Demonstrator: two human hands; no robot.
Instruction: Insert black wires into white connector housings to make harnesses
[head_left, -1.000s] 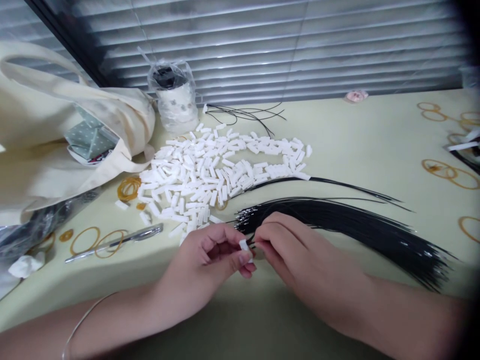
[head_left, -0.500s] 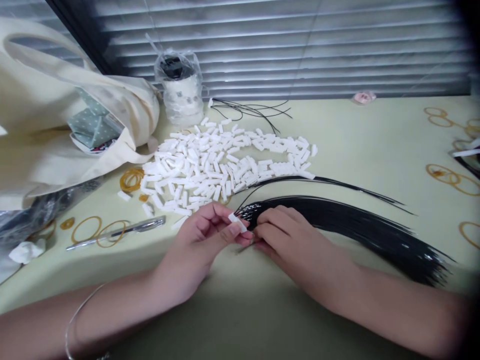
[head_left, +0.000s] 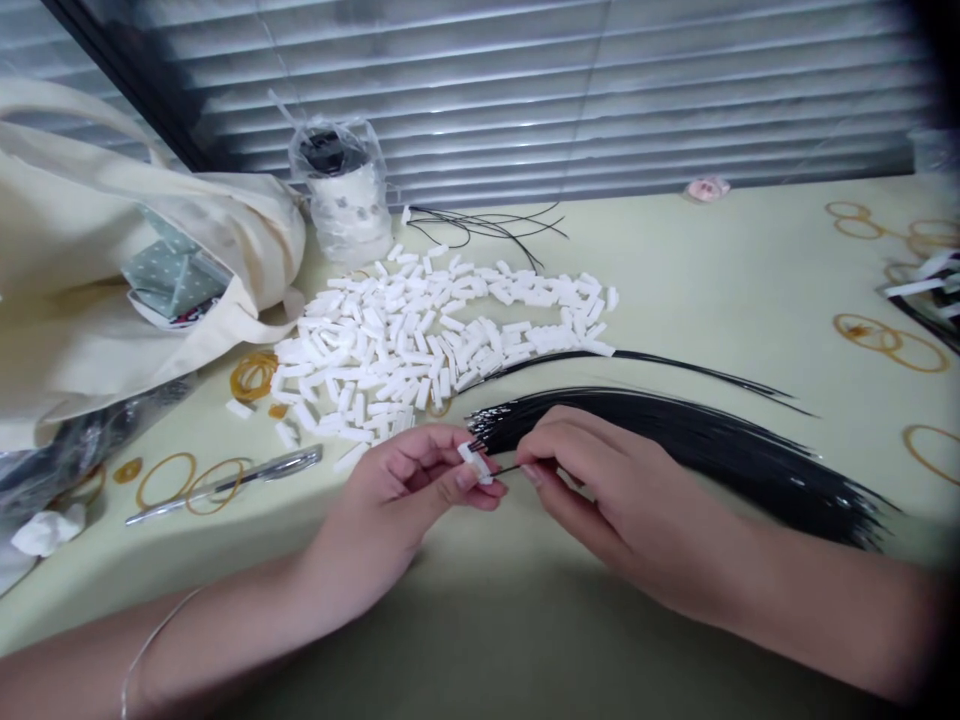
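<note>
Being held between the thumb and bent fingers of the left hand (head_left: 397, 510) is one white connector (head_left: 474, 462), raised over the table (head_left: 675, 260). One black wire (head_left: 506, 470) is pinched in the right hand (head_left: 600, 490), thumb and forefinger drawn tight on it, its end set at the connector's lower part. Behind that hand is laid one thick bundle (head_left: 690, 450) of black strands; farther left, one uncountable pile (head_left: 390, 350) of white pieces is heaped near one pen (head_left: 266, 468) and two rubber bands (head_left: 241, 478).

Left hand (head_left: 409, 500) pinched; right hand (head_left: 619, 490) likewise
</note>
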